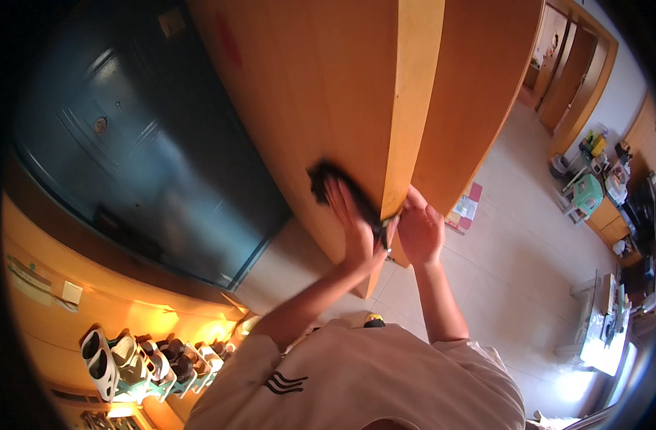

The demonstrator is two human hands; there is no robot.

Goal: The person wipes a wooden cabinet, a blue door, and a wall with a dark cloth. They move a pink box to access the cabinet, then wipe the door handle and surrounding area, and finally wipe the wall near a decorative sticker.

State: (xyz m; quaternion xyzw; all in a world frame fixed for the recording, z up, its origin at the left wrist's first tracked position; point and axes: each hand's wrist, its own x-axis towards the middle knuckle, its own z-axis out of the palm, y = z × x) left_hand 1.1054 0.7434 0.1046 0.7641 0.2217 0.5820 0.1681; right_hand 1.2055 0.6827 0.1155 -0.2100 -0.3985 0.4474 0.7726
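Observation:
A tall wooden panel (317,97) with a pale front edge (414,107) stands upright before me. My left hand (355,231) lies with extended fingers over a dark cloth (321,180), holding it against the panel's left face. The cloth is blurred and stretches down to the front edge near my thumb. On the other side of that edge is my right hand (423,231), its fingertips at the wood and partly hidden. Whether it grips the edge, I cannot tell. A second wooden face (473,80) rises behind the right hand.
A dark metal door (145,150) is at the left. Shoes (126,355) sit on a rack at lower left. A patchwork mat (465,209) lies on the tiled floor (494,258). At right are a green stool (586,193), a cluttered desk (610,223) and a low table (591,328).

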